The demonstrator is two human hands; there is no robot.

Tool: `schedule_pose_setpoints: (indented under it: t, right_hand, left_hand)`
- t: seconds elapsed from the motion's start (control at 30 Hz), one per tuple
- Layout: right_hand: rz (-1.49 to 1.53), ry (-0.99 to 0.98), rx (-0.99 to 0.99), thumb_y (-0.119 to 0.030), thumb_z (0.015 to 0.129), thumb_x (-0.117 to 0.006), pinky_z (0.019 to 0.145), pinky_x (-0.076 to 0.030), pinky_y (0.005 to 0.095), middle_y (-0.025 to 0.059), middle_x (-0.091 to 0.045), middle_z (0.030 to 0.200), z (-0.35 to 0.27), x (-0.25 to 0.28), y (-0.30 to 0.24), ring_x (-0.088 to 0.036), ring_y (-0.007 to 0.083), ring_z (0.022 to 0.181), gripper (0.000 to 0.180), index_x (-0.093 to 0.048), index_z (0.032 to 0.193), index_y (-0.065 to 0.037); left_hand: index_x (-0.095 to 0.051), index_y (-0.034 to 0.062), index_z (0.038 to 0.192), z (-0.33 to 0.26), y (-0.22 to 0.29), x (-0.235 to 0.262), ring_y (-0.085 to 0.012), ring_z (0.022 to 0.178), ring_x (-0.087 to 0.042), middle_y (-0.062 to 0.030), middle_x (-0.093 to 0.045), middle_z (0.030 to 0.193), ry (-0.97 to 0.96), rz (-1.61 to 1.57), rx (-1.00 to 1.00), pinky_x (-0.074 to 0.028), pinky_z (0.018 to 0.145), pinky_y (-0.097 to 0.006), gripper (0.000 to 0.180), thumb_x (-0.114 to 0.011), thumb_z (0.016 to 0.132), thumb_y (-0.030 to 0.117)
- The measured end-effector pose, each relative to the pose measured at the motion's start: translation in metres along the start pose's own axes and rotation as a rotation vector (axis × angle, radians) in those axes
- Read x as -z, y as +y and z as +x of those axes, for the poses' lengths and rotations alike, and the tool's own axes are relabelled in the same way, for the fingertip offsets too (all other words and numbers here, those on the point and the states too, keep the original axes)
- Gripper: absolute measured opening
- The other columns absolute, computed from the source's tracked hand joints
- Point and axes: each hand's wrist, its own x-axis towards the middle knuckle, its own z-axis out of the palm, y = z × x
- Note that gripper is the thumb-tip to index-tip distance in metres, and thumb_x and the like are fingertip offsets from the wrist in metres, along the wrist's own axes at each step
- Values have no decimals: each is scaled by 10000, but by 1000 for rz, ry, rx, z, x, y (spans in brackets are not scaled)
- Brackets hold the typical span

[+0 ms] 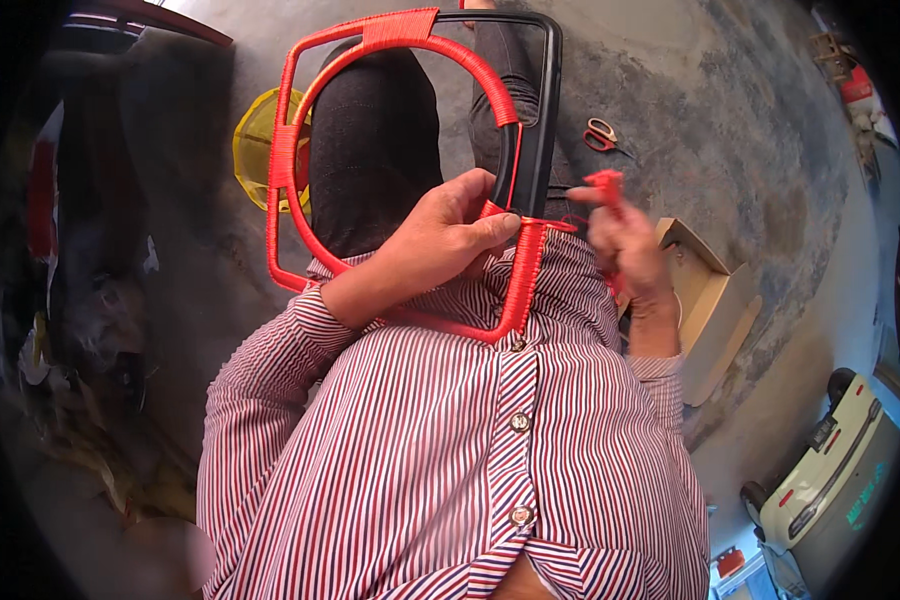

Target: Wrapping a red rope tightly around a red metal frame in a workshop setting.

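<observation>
A frame with a rounded rectangular outside and a round ring inside rests upright across my lap. Red cord wraps much of it (523,285), while its upper right part (553,100) is bare black. My left hand (445,235) is closed on the frame at the edge of the wrapping, thumb pressed over the black bar. To the right, my right hand (632,245), a little blurred, grips a small bundle of red cord (606,187). A thin strand of cord runs from the frame towards it. Part of the frame lies hidden behind my left hand and forearm.
Orange-handled scissors (600,135) lie on the concrete floor beyond my right hand. An open cardboard box (705,290) stands at the right. A yellow mesh basket (254,150) sits left of my knee. Farther right is a pale vehicle (825,465). Dark sheeting (170,130) fills the left side.
</observation>
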Motion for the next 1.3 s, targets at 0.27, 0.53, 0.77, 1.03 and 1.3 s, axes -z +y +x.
schedule_pose_setpoints:
  t: [0.27,0.53,0.77,1.03,1.3]
  right_hand:
    - [67,112,250,-224,946,-563,429,-255,214,-40,-405,568,5,25,-39,-334,46,476,231,-523,759,-94]
    - [65,264,315,-254,932,-602,396,-210,219,-44,-367,545,-29,71,-35,-288,38,442,274,-473,728,-123]
    - [-173,433,23,-173,927,-596,426,-270,191,-78,-409,621,-53,75,42,-341,14,485,103,-534,881,-105]
    - [-372,231,304,-120,932,-529,545,-372,197,-31,-494,728,16,25,-40,-445,28,637,170,-602,1067,-47]
    - [-1281,-238,1009,-9,720,-667,750,-488,313,54,-607,901,50,-91,-75,-599,242,845,258,-640,967,-77]
  left_hand:
    - [-511,39,989,-3,1,-2,-28,465,-405,34,-480,614,-13,-65,-9,-304,407,-177,162,-565,958,188]
    - [-510,45,927,-5,3,9,-48,456,-401,17,-467,603,-1,-70,70,-305,404,-190,139,-543,964,175]
    - [-498,57,881,3,-2,15,-95,451,-447,-31,-528,620,-104,-285,64,-350,416,-210,154,-484,983,171]
    - [-500,38,1032,10,-9,15,-140,654,-561,-77,-610,824,63,-387,69,-484,618,-256,265,-417,992,286]
    - [-400,30,1299,7,-23,-1,-94,932,-502,-54,-506,1074,301,-15,-581,-451,820,-238,497,-605,847,16]
